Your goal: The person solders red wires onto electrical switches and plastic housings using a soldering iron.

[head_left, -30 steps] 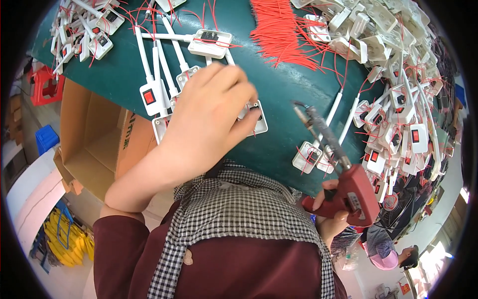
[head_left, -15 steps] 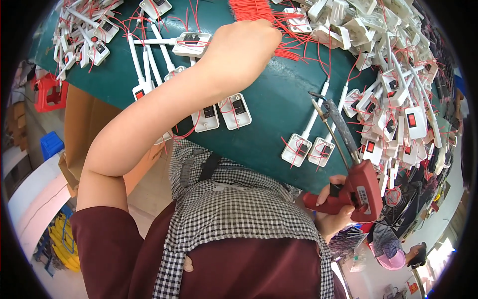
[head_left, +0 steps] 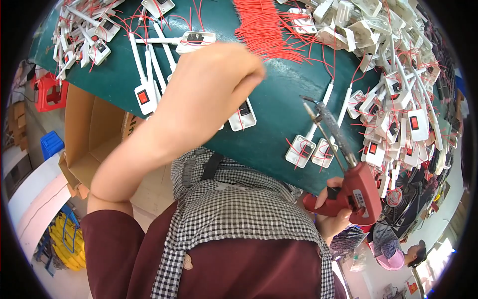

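Note:
My right hand (head_left: 329, 219) is wrapped round the handle of a red soldering gun (head_left: 367, 194), its dark tip pointing up and left over the table. Below that tip lie two white switch housings (head_left: 300, 151) with black switches, red wires and long white tubes. My left hand (head_left: 214, 84) is closed in mid-air above the green table, its fingertips pressed together and partly hidden; whatever they may pinch cannot be made out. Beyond it spreads a bundle of thin red wires (head_left: 261, 30). Partly behind this hand lies another open switch housing (head_left: 243, 115).
White switch parts (head_left: 393, 109) are heaped along the right side, and more wired switches (head_left: 94, 40) lie at the far left. An open cardboard box (head_left: 94, 129) stands below the table's left edge. Another person (head_left: 393, 249) is at the lower right.
My left hand has come away from the red wire bundle, moving nearer to me and slightly left, with the elbow bending. The soldering gun's tip has swung a little to the left.

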The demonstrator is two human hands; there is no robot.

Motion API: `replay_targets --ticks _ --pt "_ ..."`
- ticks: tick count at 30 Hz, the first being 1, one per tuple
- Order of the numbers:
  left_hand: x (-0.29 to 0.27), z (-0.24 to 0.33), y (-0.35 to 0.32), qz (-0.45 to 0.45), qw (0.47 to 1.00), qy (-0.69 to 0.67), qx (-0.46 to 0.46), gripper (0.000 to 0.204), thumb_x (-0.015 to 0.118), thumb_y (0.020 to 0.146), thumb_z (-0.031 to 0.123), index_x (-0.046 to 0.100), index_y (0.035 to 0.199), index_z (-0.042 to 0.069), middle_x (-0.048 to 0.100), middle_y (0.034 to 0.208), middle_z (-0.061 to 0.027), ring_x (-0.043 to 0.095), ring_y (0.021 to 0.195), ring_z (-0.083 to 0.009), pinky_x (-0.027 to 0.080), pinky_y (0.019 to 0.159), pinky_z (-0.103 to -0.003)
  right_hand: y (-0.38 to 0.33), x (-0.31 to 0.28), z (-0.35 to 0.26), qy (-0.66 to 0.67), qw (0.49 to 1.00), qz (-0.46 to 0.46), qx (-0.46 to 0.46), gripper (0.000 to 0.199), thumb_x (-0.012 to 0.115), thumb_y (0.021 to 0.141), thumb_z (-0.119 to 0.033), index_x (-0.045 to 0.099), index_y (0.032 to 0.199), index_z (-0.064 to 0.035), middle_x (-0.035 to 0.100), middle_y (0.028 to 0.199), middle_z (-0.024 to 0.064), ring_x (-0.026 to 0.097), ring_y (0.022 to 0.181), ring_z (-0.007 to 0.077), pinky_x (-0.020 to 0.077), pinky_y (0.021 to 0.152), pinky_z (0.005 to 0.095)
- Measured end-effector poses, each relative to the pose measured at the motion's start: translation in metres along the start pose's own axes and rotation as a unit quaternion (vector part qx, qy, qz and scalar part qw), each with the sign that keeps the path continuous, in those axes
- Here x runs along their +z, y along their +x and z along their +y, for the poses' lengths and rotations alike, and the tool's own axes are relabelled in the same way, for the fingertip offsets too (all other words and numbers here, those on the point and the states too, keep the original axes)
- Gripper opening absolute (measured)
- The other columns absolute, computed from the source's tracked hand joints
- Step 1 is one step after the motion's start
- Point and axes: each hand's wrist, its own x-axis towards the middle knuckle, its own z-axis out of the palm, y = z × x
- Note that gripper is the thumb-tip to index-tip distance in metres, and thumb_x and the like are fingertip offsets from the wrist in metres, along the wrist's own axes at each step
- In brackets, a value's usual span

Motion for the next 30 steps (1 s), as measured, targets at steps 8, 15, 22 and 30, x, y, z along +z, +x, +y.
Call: replay_targets --ticks 8,15,22,30 --pt "0.019 0.014 -0.049 0.023 0.995 -0.015 -0.098 0.015 0.063 0.066 -0.002 0.055 0.077 0.003 0.059 0.087 -0.0066 0.054 0.076 -0.0237 0.043 0.068 -0.032 -0.002 0.001 0.001 0.022 0.990 -0.114 0.085 0.089 0.071 0.066 -0.055 0.041 0.121 0.0074 0.060 0.095 0.0183 0.056 0.059 0.0171 0.0448 0.053 0.0261" --pt "0.024 0.012 -0.055 0.042 0.992 -0.022 -0.117 0.016 0.063 0.064 -0.004 0.054 0.075 0.003 0.061 0.095 -0.0071 0.055 0.075 -0.0230 0.044 0.066 -0.033 -0.004 0.000 0.004 0.004 0.986 -0.137 0.097 0.091 0.073 0.065 -0.054 0.041 0.124 0.0076 0.061 0.089 0.0153 0.058 0.062 0.0161 0.0446 0.055 0.0257" --pt "0.025 0.010 -0.057 0.046 0.993 -0.025 -0.107 0.017 0.064 0.063 -0.004 0.053 0.074 0.003 0.061 0.094 -0.0069 0.055 0.074 -0.0222 0.044 0.064 -0.033 -0.004 0.005 0.003 0.011 0.985 -0.134 0.111 0.089 0.074 0.067 -0.049 0.040 0.125 0.0093 0.061 0.082 0.0129 0.057 0.061 0.0153 0.0455 0.056 0.0256" --pt "0.026 0.009 -0.057 0.050 0.993 -0.026 -0.102 0.016 0.064 0.062 -0.004 0.053 0.073 0.003 0.061 0.094 -0.0072 0.055 0.072 -0.0218 0.043 0.064 -0.032 -0.006 0.003 0.007 0.015 0.985 -0.128 0.111 0.092 0.076 0.065 -0.047 0.038 0.125 0.0111 0.059 0.077 0.0108 0.057 0.061 0.0151 0.0453 0.055 0.0251"
